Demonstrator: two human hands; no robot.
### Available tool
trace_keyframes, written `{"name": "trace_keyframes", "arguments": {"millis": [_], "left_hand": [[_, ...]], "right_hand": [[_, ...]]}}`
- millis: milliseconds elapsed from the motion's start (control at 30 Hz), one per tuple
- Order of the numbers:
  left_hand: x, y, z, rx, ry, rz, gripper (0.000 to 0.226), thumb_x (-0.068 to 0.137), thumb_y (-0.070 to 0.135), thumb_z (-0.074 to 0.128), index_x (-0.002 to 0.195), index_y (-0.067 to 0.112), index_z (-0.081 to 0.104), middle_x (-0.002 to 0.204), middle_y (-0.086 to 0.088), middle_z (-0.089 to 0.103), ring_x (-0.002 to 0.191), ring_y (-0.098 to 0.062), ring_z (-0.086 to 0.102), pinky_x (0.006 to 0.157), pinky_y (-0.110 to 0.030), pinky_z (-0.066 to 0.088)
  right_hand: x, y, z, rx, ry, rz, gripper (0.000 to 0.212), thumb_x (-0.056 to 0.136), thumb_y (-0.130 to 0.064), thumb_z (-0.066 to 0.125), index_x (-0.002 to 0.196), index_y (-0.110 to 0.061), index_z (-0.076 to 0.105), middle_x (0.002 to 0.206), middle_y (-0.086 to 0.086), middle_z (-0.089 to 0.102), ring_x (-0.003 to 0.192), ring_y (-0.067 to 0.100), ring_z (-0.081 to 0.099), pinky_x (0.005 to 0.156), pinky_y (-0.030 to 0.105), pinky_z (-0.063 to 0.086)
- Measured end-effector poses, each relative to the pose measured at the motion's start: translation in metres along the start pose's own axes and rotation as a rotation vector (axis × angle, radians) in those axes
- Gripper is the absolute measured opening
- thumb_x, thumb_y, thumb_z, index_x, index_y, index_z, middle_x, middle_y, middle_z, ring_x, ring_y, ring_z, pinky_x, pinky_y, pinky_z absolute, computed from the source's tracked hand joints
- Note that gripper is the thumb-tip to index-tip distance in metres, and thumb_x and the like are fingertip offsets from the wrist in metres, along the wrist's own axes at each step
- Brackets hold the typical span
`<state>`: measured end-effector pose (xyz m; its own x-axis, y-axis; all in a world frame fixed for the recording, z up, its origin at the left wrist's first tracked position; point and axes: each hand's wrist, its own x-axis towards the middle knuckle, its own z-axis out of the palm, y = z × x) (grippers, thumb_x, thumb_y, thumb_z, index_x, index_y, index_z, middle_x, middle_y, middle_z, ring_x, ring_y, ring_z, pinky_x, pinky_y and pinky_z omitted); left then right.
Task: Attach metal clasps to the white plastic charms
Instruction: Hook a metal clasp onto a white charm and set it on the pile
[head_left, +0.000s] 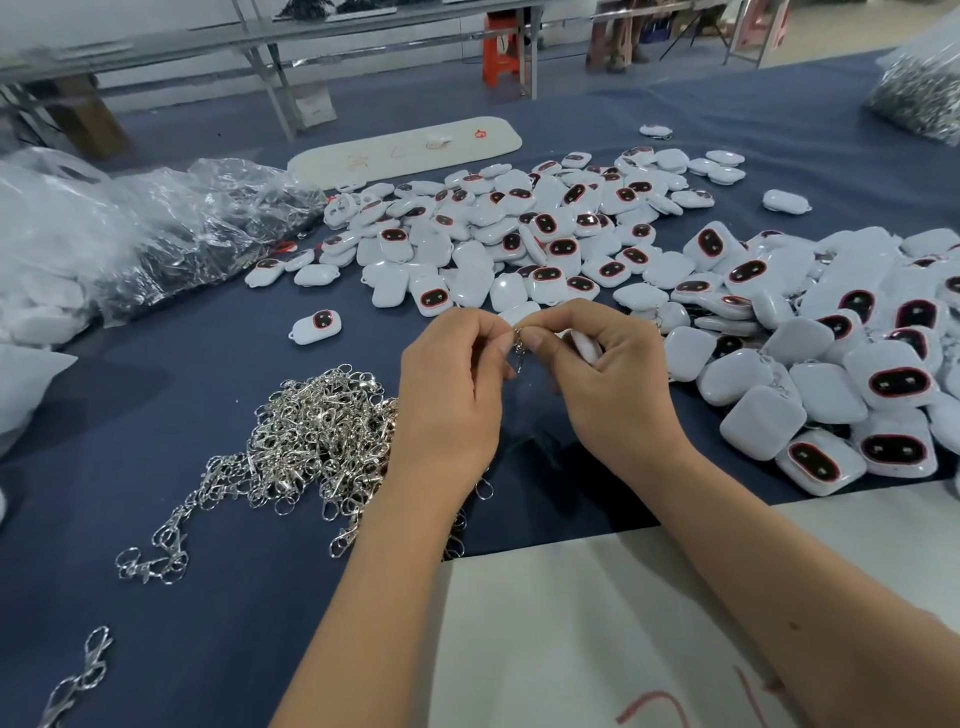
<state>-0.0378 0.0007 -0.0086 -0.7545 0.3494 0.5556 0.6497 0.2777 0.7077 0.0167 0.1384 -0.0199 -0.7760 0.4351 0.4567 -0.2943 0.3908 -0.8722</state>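
Both hands up mid-worktop: left hand (452, 379) pinches a metal clasp (519, 347), right hand (602, 364) curls tight round a white charm (586, 347), w/ thumb and fingers meeting at the clasp, so I'd say this one's mid-attach. Charm heap on the right (831, 364) shows some chains, prob done ones; big pile behind (519, 228) looks unclasped, so lots left. Loose clasp pile (322, 436) lies left. Clear bags (156, 234) at left, contents unclear; another bag (919, 93) far right holds silvery bits.

We find the white plastic charm (586, 347) mostly hidden inside the right hand (605, 374), small silver metal clasp (519, 349) indistinct between fingertips, clear plastic bags (130, 234) blurred, contents unreadable.
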Motion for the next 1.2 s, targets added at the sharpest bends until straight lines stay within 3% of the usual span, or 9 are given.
{"name": "trace_keyframes", "arguments": {"millis": [233,333,433,533,633,733,867,1000,1200], "left_hand": [[-0.002,0.005,0.011,-0.026,0.093,-0.109,0.013,0.099,0.008,0.058,0.087,0.010,0.064,0.074,0.002,0.065,0.075,-0.017,0.064,0.073,-0.035,0.052],[-0.002,0.005,0.008,0.046,0.070,-0.073,0.011,0.097,0.005,0.059,0.088,0.010,0.062,0.080,0.001,0.064,0.077,-0.018,0.062,0.072,-0.027,0.048],[-0.001,0.003,0.002,0.134,0.022,0.007,0.009,0.097,0.005,0.059,0.089,0.009,0.060,0.085,0.002,0.060,0.077,-0.011,0.054,0.070,-0.016,0.040],[-0.003,0.001,-0.001,0.159,-0.068,0.034,0.010,0.097,0.005,0.058,0.089,0.011,0.060,0.085,0.004,0.058,0.077,-0.012,0.052,0.069,-0.019,0.039],[-0.004,0.002,-0.001,0.157,-0.138,0.033,0.012,0.095,0.005,0.060,0.086,0.014,0.060,0.083,0.007,0.057,0.077,-0.012,0.053,0.067,-0.023,0.041],[-0.004,0.003,-0.001,0.123,-0.195,0.020,0.015,0.089,0.004,0.062,0.083,0.017,0.059,0.082,0.008,0.058,0.076,-0.013,0.055,0.065,-0.023,0.043],[-0.004,0.004,-0.001,0.107,-0.230,0.006,0.017,0.084,0.003,0.065,0.081,0.019,0.060,0.081,0.009,0.059,0.075,-0.013,0.055,0.063,-0.018,0.042],[-0.003,0.005,-0.001,0.091,-0.253,0.007,0.018,0.081,0.001,0.066,0.080,0.019,0.060,0.081,0.008,0.061,0.074,-0.014,0.056,0.064,-0.023,0.045],[-0.004,0.005,0.001,0.067,-0.274,0.038,0.017,0.081,0.000,0.066,0.080,0.016,0.061,0.080,0.007,0.060,0.074,-0.016,0.057,0.066,-0.028,0.047]], "right_hand": [[0.002,0.003,0.002,0.101,-0.066,0.093,0.011,0.096,-0.011,0.073,0.089,-0.018,0.077,0.064,-0.017,0.065,0.056,0.002,0.052,0.057,0.014,0.044],[0.004,0.002,0.002,0.125,-0.088,0.093,0.014,0.097,-0.015,0.071,0.086,-0.022,0.076,0.064,-0.017,0.066,0.060,-0.002,0.056,0.063,0.011,0.045],[0.007,0.005,0.002,0.189,-0.069,0.166,0.013,0.098,-0.032,0.063,0.094,-0.023,0.072,0.072,-0.008,0.061,0.065,0.003,0.051,0.067,0.021,0.043],[0.013,0.011,-0.002,0.417,-0.054,0.349,0.029,0.088,-0.024,0.053,0.112,-0.018,0.067,0.074,0.000,0.048,0.069,0.010,0.042,0.073,0.029,0.036],[0.015,0.016,-0.005,0.376,-0.043,0.376,0.034,0.090,-0.010,0.060,0.121,-0.021,0.068,0.077,-0.005,0.054,0.068,0.007,0.050,0.076,0.026,0.043],[0.014,0.017,-0.004,0.349,0.026,0.318,0.026,0.092,-0.006,0.074,0.109,-0.025,0.076,0.079,-0.011,0.067,0.074,0.006,0.062,0.079,0.022,0.055],[0.014,0.016,-0.003,0.357,0.103,0.260,0.017,0.083,-0.016,0.087,0.097,-0.021,0.077,0.082,-0.008,0.075,0.077,0.005,0.068,0.075,0.017,0.053],[0.013,0.015,0.000,0.255,0.135,0.251,0.019,0.082,-0.029,0.088,0.092,-0.020,0.074,0.078,-0.010,0.072,0.070,0.005,0.063,0.069,0.020,0.051],[0.013,0.017,0.001,0.139,0.170,0.217,0.025,0.084,-0.031,0.085,0.086,-0.020,0.062,0.072,-0.011,0.063,0.062,0.006,0.052,0.060,0.021,0.047]]}}
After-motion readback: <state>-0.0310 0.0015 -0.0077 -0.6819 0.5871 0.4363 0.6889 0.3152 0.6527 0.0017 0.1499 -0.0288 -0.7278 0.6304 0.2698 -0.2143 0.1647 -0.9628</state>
